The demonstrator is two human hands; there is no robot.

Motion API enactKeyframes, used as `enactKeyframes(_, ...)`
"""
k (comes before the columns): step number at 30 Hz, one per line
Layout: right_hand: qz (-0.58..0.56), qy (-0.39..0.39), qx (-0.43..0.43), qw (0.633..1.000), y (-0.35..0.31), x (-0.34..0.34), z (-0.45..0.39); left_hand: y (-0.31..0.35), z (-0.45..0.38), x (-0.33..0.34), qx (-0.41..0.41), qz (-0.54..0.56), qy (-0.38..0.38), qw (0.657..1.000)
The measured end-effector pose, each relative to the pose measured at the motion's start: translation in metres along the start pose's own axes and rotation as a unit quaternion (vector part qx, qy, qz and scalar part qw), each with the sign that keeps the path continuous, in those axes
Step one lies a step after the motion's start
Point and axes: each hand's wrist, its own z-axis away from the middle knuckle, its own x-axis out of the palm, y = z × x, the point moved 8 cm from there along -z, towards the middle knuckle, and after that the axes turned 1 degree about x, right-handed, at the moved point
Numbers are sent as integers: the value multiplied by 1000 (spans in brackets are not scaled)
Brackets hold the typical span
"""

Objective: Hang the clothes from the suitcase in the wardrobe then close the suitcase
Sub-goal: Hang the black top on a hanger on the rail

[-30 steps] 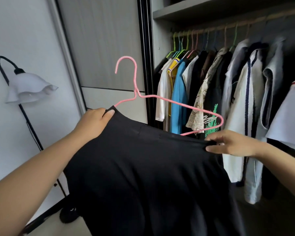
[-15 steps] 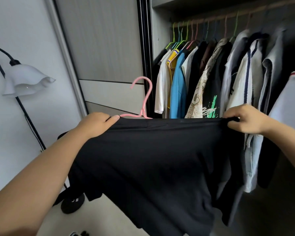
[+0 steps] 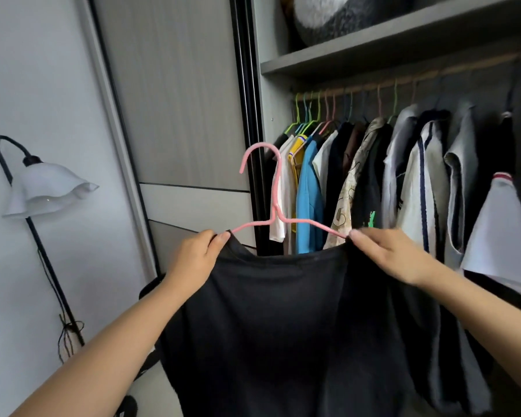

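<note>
Both grips, left hand (image 3: 193,260) and right hand (image 3: 388,257), pinching black garment (image 3: 268,326) edges over pink hanger (image 3: 275,206).

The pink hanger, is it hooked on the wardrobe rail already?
No, the pink hanger is in the air below the rail, held with the black garment by both hands.

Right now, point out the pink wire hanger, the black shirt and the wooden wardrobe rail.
pink wire hanger (image 3: 276,188), head view, on its upright neck.
black shirt (image 3: 271,311), head view, mid front panel.
wooden wardrobe rail (image 3: 433,74), head view, bare stretch above the hooks.
</note>
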Motion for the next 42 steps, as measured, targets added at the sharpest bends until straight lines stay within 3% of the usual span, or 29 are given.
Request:
enactKeyframes(3, 157, 19, -11, 987, -10, -10, 10, 6, -11, -1, 2, -87, 23, 996)
enactKeyframes(6, 153, 46, -5, 987, 0, -32, 15, 16, -19, 12, 42, -187, 1, 981)
enactKeyframes(11, 144, 44, 30, 988, 34, -77, 47, 34, -36, 50, 91, -126, -28, 987)
enactKeyframes(16, 135, -12, 161, 978, 71, -119, 88, 101, -44, 100, 143, 14, -29, 989)
enactKeyframes(19, 34, -52, 250, 966, 82, -135, 113, 150, -50, 130, 193, 52, -70, 977)
enactKeyframes(22, -106, -76, 341, 931, 84, -148, 139, 197, -57, 174, 238, 57, -161, 956)
enactKeyframes(25, -81, -16, 386, 919, 90, -174, 156, 234, -53, 218, 252, 16, -261, 932)
enactKeyframes(28, -79, 36, 445, 891, 103, -188, 179, 263, -46, 246, 271, -10, -297, 915)
enactKeyframes(32, -62, 79, 525, 845, 118, -192, 203, 287, -50, 268, 300, -47, -305, 903)
enactKeyframes(37, 25, 120, 522, 844, 129, -217, 189, 309, -57, 281, 306, -68, -321, 894)
enactKeyframes(42, 36, 165, 511, 843, 145, -253, 160, 330, -75, 274, 327, -40, -274, 904)
